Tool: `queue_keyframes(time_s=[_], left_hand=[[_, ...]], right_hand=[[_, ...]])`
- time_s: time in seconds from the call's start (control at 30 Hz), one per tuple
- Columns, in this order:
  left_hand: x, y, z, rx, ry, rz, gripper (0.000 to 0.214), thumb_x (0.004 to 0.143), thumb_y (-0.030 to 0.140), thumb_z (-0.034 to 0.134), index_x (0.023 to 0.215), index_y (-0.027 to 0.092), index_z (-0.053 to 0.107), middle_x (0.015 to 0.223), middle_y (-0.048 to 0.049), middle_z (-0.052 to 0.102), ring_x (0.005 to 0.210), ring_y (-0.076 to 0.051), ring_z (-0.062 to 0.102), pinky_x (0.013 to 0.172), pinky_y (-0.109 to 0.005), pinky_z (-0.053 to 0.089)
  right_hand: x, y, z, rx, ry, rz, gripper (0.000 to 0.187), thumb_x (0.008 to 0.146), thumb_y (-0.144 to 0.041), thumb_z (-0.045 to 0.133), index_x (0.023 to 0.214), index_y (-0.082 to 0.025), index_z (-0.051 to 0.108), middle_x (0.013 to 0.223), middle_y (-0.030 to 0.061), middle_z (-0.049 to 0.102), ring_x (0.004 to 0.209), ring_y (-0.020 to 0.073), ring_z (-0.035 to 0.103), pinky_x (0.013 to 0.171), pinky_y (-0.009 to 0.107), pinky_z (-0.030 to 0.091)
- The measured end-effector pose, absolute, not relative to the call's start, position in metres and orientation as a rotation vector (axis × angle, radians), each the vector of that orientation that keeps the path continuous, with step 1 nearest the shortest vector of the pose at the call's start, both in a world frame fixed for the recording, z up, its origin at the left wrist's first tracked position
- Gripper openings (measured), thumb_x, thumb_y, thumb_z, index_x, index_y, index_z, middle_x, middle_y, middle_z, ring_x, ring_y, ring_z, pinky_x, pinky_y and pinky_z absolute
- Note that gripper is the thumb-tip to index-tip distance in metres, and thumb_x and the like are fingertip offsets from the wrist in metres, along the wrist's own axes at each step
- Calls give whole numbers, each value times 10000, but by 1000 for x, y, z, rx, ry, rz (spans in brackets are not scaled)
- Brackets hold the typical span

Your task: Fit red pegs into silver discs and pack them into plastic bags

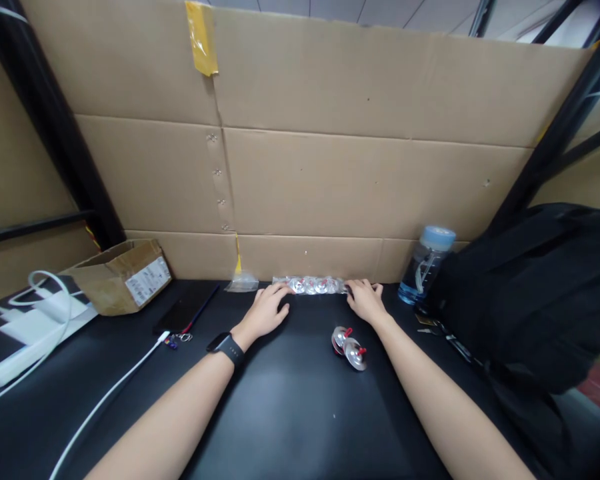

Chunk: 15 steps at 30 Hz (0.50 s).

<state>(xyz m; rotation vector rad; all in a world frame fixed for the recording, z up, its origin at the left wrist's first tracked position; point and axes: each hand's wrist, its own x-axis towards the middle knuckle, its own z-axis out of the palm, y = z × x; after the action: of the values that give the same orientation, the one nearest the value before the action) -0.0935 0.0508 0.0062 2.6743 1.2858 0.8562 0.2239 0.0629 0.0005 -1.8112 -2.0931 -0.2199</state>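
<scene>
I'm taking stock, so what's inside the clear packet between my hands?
Inside the clear packet, shiny silver pieces with touches of red show through. Whatever the left hand covers at its left end can't be seen.

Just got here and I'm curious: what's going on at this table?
A person has both hands at a clear packet of shiny pieces lying by the cardboard wall. The left hand is at its left end, the right hand at its right end. Shiny metal discs with red bits lie loose on the table, nearer the person.
</scene>
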Motion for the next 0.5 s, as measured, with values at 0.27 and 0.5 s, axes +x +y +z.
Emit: queue_keyframes(time_s=[0.27,0.5], left_hand=[[-87,43,10,2631,1238,924,323,953,248,484,1256,235,595,1320,-97,622,1292,-278,539,1063,-454,409],[-48,15,19,2241,1053,1138,354,1010,365,469,1333,241,544,1317,-92,638,1080,-218,656,1003,-385,495]], right_hand=[[229,58,15,-1520,-1909,-97,230,986,-287,473,1112,-219,654,1084,100,746,1043,273,627,941,440,371],[214,34,46,-1192,-1862,287,127,933,-310,547,934,-212,628,813,33,712,724,181,658,679,271,464]])
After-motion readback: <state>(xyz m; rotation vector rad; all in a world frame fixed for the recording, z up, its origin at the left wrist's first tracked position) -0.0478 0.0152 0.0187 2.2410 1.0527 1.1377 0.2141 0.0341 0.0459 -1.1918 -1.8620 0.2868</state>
